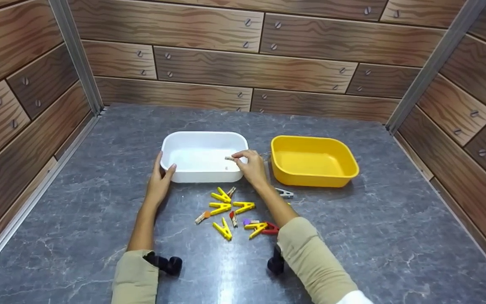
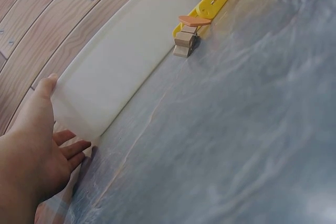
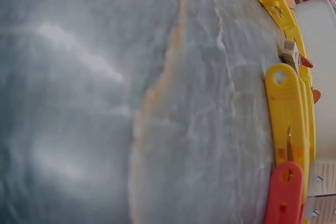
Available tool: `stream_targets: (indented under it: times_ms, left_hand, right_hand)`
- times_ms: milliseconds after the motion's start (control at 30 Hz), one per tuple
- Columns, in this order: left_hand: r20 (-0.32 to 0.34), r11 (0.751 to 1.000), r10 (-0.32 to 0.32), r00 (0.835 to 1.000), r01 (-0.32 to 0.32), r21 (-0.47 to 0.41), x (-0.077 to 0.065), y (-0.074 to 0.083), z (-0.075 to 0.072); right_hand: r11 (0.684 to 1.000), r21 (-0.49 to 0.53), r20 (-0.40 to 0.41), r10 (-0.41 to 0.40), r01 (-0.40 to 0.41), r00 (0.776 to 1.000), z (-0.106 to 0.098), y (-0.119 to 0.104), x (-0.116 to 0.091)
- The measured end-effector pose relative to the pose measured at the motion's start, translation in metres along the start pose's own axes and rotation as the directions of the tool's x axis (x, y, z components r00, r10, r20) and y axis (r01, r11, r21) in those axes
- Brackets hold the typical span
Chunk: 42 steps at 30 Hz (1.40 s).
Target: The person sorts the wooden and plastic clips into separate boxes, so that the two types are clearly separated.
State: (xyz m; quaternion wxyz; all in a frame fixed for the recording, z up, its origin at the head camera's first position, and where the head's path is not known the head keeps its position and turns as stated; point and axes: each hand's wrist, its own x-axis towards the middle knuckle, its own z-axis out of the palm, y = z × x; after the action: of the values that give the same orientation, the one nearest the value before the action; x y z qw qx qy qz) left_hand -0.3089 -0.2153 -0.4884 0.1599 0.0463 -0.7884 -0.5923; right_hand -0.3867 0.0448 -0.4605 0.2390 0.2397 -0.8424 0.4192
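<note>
On the far left, a dark grey worktop (image 1: 78, 211) is showing a smooth, faintly glossy surface with pale marbled veins, and beyond both grips a wall (image 1: 209, 63) is displaying wood-grain planks dotted with screw heads. Just beside the left grip (image 1: 157, 181), a smooth white tub (image 1: 203, 177) is standing, rectangular with rounded corners. Between the grips and nearer the wearer, a pale wooden peg (image 1: 201, 218) is carrying an orange disc, and several V-shaped yellow pegs (image 1: 220, 207) are lying scattered. Among them a wooden peg with a red button (image 1: 234, 222) is resting. Nearer the wearer than the right grip (image 1: 252, 168), a peg with a purple disc (image 1: 253, 221) and a red peg (image 1: 271, 229) are lying close to a yellow one. Right of that grip, a grey peg (image 1: 284, 193) is lying before a smooth, rounded yellow tub (image 1: 314, 180).

The left arm is reaching forward, its grip loosely spread, with thumb and fingers resting against the white tub's left end. The right arm is angling inward to the left; its grip is pinching a small pale peg (image 1: 229, 158) between thumb and fingertips, over the white tub's right part.
</note>
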Motion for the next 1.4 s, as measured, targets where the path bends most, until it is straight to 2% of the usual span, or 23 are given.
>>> stream_targets:
  times_ms: [233,500,800,1033,1167,1300,1400]
  left_hand:
    - [-0.008,1.000,0.017,1.000,-0.017,-0.017,0.001,-0.002,-0.002]
    - [-0.008,1.000,0.008,1.000,-0.008,-0.010,0.001,-0.003,-0.001]
    - [-0.009,1.000,0.009,1.000,-0.009,0.001,0.000,-0.002,0.000]
    - [-0.006,1.000,0.000,1.000,0.000,0.002,0.000,-0.001,0.001]
    - [-0.014,1.000,-0.009,1.000,0.010,0.011,0.001,0.000,0.001]
    - [-0.009,1.000,0.002,1.000,-0.002,-0.002,0.001,0.000,0.001]
    - [-0.007,1.000,0.011,1.000,-0.011,-0.019,0.000,0.000,0.001]
  right_hand:
    - [0.998,0.051,-0.005,0.022,-0.022,1.000,0.003,-0.001,-0.001]
    - [0.996,0.083,-0.019,0.017,-0.016,1.000,0.004,0.001,-0.002]
    - [0.990,0.125,0.023,0.063,-0.065,0.998,0.002,0.002,-0.003]
    - [0.994,0.091,0.034,0.056,-0.059,0.998,0.001,0.002,-0.002]
    - [0.998,0.051,0.074,0.038,-0.041,0.997,-0.003,0.001,0.001]
    - [0.999,0.020,0.133,0.043,-0.046,0.990,-0.012,-0.002,0.005]
    - [0.997,0.043,0.140,0.058,-0.065,0.988,-0.022,-0.005,0.008]
